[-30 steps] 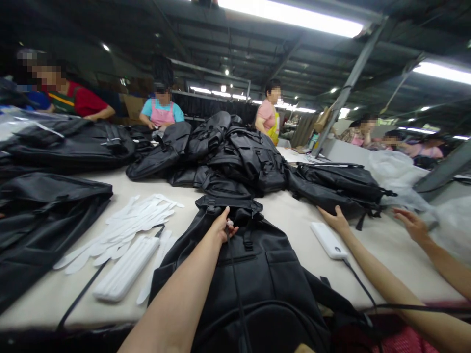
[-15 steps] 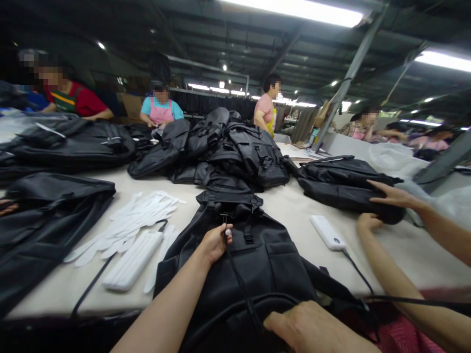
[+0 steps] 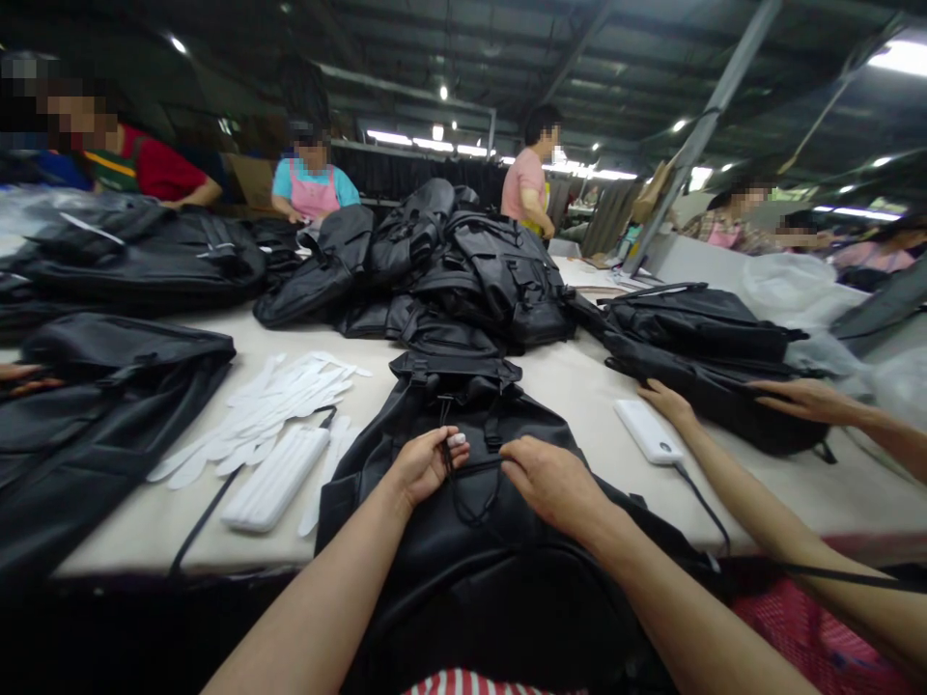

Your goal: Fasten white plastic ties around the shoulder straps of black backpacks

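A black backpack point(image 3: 507, 521) lies in front of me, its top pointing away across the table. My left hand point(image 3: 431, 465) is closed on a thin black strap point(image 3: 463, 502) that runs from a buckle near the top and hangs in a loop below the fingers. Something small and white point(image 3: 456, 439) shows at those fingertips; I cannot tell what it is. My right hand point(image 3: 554, 483) rests just right of the strap, above the pack's front, with fingers curled and pressed together. Whatever it may grip is hidden.
Black bags pile up point(image 3: 463, 270) at the back. White strips point(image 3: 267, 410) and a white power bank point(image 3: 279, 478) lie left; another power bank point(image 3: 647, 431) lies right. A co-worker's hands point(image 3: 803, 398) touch a black bag point(image 3: 710, 376). Another hand point(image 3: 25, 378) shows far left.
My right hand has moved up and away from me, from the lower pack to beside my left hand. The strap, stretched downward before, now hangs in a loop. The co-worker's nearer hand has shifted left.
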Available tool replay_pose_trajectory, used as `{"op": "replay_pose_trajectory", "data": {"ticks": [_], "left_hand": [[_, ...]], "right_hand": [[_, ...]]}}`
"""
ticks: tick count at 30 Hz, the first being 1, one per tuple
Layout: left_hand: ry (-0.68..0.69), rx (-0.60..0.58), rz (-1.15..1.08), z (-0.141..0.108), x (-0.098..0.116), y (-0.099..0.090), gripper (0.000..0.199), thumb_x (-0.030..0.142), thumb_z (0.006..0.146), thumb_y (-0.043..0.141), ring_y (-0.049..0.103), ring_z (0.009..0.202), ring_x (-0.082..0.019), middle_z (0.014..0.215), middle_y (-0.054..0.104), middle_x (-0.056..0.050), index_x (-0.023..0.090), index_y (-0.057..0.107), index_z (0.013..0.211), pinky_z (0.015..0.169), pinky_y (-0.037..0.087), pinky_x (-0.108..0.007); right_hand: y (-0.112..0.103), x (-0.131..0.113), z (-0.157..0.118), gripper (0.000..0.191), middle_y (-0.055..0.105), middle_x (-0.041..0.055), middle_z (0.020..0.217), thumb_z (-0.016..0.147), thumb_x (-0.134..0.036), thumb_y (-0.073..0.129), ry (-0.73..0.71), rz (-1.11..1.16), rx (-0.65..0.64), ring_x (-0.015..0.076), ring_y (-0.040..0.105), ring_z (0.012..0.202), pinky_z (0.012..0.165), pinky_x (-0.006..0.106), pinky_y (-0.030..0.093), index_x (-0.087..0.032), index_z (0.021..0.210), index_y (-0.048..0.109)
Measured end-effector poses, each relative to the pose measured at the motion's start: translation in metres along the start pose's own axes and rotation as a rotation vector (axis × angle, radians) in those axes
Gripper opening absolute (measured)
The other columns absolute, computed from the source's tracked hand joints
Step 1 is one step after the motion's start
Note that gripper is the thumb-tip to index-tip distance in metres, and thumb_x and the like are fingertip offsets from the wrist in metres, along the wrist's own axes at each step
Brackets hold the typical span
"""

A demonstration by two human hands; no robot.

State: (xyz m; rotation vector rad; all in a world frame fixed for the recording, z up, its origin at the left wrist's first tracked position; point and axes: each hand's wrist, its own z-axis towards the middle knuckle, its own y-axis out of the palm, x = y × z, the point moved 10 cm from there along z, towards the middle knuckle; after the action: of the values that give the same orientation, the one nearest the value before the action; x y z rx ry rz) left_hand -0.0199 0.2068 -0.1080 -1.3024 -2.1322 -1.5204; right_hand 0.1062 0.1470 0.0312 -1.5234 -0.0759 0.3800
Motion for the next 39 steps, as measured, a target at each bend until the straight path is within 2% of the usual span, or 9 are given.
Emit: {"op": "replay_pose_trajectory", "data": {"ticks": [6, 12, 14, 17, 20, 24, 32, 35, 39], "left_hand": [[0.011, 0.001, -0.023, 0.003, 0.0, -0.001, 0.012, 0.015, 0.085, 0.044, 0.065, 0.065, -0.017, 0.071, 0.063, -0.008, 0.012, 0.056, 0.086, 0.062, 0.053, -0.03], [0.086, 0.063, -0.012, 0.005, 0.009, -0.008, 0.013, 0.018, 0.088, 0.039, 0.065, 0.064, -0.014, 0.071, 0.063, -0.005, 0.015, 0.051, 0.086, 0.065, 0.053, -0.029], [0.122, 0.06, 0.029, 0.004, 0.012, -0.007, 0.014, 0.019, 0.088, 0.039, 0.064, 0.064, -0.014, 0.07, 0.062, -0.005, 0.015, 0.052, 0.084, 0.066, 0.053, -0.029], [0.197, 0.045, 0.147, 0.002, 0.016, -0.002, 0.011, 0.021, 0.085, 0.046, 0.063, 0.068, -0.014, 0.072, 0.063, -0.005, 0.015, 0.055, 0.084, 0.066, 0.051, -0.028], [0.306, 0.082, 0.339, 0.002, 0.023, 0.001, 0.009, 0.023, 0.08, 0.055, 0.06, 0.067, -0.014, 0.071, 0.062, -0.004, 0.015, 0.06, 0.079, 0.062, 0.047, -0.023], [0.468, 0.153, 0.625, -0.003, 0.042, 0.005, 0.013, 0.024, 0.074, 0.061, 0.055, 0.068, -0.015, 0.06, 0.055, -0.001, 0.018, 0.06, 0.063, 0.063, 0.041, -0.021], [0.665, 0.221, 1.1, -0.004, 0.081, 0.037, 0.011, 0.015, 0.075, 0.053, 0.041, 0.113, -0.027, 0.102, 0.054, -0.01, 0.021, 0.055, 0.066, 0.1, 0.026, -0.036], [0.691, 0.235, 1.225, 0.01, 0.093, 0.051, 0.015, 0.008, 0.076, 0.047, 0.039, 0.116, -0.028, 0.108, 0.051, -0.013, 0.02, 0.052, 0.068, 0.101, 0.024, -0.039], [0.665, 0.268, 1.205, 0.038, 0.118, 0.057, 0.02, 0.005, 0.073, 0.047, 0.047, 0.109, -0.029, 0.09, 0.055, -0.012, 0.02, 0.047, 0.06, 0.097, 0.029, -0.039]], "right_hand": [[0.046, -0.017, -0.021, 0.051, 0.068, 0.0051, 0.08, 0.076, -0.058, 0.05, -0.036, 0.099, -0.28, 0.0225, 0.064, 0.073, 0.059, 0.027, 0.042, -0.025, 0.114, 0.055], [0.066, -0.043, -0.009, 0.018, 0.068, 0.0112, 0.079, 0.08, -0.021, 0.049, -0.182, -0.22, -0.333, 0.025, 0.065, 0.074, 0.06, 0.031, 0.045, -0.017, 0.082, 0.066], [0.061, -0.04, 0.003, 0.02, 0.067, 0.0113, 0.082, 0.08, -0.013, 0.046, -0.18, -0.247, -0.283, 0.0225, 0.064, 0.073, 0.061, 0.029, 0.045, -0.017, 0.08, 0.066], [0.031, -0.016, 0.034, 0.017, 0.065, 0.0102, 0.089, 0.083, -0.019, 0.047, -0.059, -0.165, -0.036, 0.0208, 0.063, 0.077, 0.064, 0.028, 0.045, -0.018, 0.087, 0.063], [0.001, 0.015, 0.071, 0.019, 0.065, 0.0062, 0.083, 0.084, -0.03, 0.047, 0.091, 0.188, 0.264, 0.0186, 0.063, 0.078, 0.069, 0.027, 0.045, -0.018, 0.09, 0.059], [0.008, 0.034, 0.119, 0.026, 0.064, 0.0018, 0.074, 0.085, -0.034, 0.04, 0.159, 0.716, 0.448, 0.013, 0.062, 0.061, 0.062, 0.023, 0.047, -0.016, 0.096, 0.055], [0.057, 0.005, 0.156, 0.022, 0.067, 0.0066, 0.091, 0.086, -0.025, 0.044, 0.091, 0.263, 0.333, 0.0177, 0.062, 0.084, 0.076, 0.026, 0.043, -0.019, 0.103, 0.057], [0.052, 0.012, 0.163, 0.024, 0.067, 0.007, 0.09, 0.088, -0.024, 0.041, 0.108, 0.22, 0.314, 0.0185, 0.063, 0.083, 0.074, 0.026, 0.042, -0.02, 0.106, 0.056], [0.039, 0.025, 0.17, 0.03, 0.066, 0.0087, 0.096, 0.089, -0.021, 0.034, 0.119, 0.241, 0.323, 0.0198, 0.062, 0.088, 0.078, 0.028, 0.041, -0.019, 0.111, 0.053]]}}
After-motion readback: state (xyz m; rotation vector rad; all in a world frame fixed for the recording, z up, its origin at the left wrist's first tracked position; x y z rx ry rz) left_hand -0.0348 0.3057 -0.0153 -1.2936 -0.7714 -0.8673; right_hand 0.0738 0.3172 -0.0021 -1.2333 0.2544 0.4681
